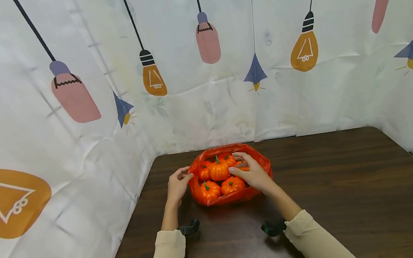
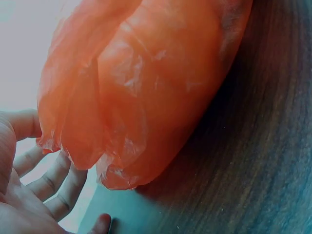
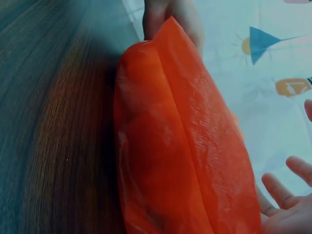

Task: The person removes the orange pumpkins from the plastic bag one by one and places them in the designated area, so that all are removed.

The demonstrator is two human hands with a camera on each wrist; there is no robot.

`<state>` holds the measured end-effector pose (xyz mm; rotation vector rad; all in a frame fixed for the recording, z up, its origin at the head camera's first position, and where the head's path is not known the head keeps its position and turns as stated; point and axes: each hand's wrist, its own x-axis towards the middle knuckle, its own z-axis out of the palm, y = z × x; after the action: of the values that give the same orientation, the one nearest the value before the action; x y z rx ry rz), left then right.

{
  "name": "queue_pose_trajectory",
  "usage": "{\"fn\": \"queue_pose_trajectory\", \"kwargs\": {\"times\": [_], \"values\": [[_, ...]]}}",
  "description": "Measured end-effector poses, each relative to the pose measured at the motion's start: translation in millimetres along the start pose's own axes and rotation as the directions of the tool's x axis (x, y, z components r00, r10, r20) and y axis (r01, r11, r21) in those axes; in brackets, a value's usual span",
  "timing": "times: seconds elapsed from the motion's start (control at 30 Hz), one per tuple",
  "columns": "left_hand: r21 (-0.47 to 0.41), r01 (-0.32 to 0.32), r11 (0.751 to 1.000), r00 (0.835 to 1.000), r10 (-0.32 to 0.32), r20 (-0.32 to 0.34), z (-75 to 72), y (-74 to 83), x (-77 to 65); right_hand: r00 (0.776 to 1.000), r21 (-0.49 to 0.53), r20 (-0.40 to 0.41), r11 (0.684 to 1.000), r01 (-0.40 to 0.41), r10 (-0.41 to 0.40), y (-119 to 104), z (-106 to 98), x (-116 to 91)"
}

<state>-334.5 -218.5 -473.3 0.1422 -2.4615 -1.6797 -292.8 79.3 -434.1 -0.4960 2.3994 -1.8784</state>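
Observation:
A red-orange plastic bag point(image 1: 264, 163) stands with its mouth spread wide, filled with several small orange pumpkins with green stems. One pumpkin point(image 1: 219, 170) lies on top of the others. At the bag's left rim, my left hand point(image 1: 177, 186) pinches the thin plastic between thumb and fingers; the left wrist view shows the crumpled edge point(image 2: 48, 144) beside the fingers point(image 2: 51, 183). Over the right side of the bag, my right hand point(image 1: 252, 174) is spread, its fingers parted above the pumpkins and nothing gripped. In the right wrist view its fingers point(image 3: 280, 192) show past the bag's wall.
The bag stands on a dark brown wooden table point(image 1: 329, 184), towards its far left edge. Behind and to the left hangs a white sheet point(image 1: 191, 118) printed with lamps and bulbs. Dark wrist devices point(image 1: 273, 227) sit under both forearms.

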Motion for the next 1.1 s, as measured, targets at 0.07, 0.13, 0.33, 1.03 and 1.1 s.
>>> {"fn": "queue_pose_trajectory", "kwargs": {"times": [0.07,0.13,0.33,1.03,1.1], "values": [[-0.031,0.004,1.000,1.000,-0.004,0.015,-0.3,-0.8,0.8,1.000,0.001,-0.001,1.000,-0.009,0.009,0.9,1.3,1.8],[-0.052,0.010,0.999,1.000,-0.008,0.030,-0.6,-1.3,1.8,1.000,-0.005,-0.007,1.000,-0.009,0.009,6.3,2.8,5.6],[-0.076,0.021,0.997,0.999,-0.017,0.045,-1.3,-1.3,1.3,1.000,-0.032,0.003,0.999,-0.021,0.021,10.1,8.0,14.8],[-0.063,0.033,0.997,0.997,-0.029,0.070,-0.2,-4.1,1.5,0.997,-0.267,0.017,0.961,-0.069,0.077,13.0,18.0,39.0],[-0.067,0.037,0.997,0.997,-0.032,0.073,-0.4,-3.4,1.5,0.997,-0.283,0.013,0.956,-0.075,0.082,12.4,19.7,41.3]]}}
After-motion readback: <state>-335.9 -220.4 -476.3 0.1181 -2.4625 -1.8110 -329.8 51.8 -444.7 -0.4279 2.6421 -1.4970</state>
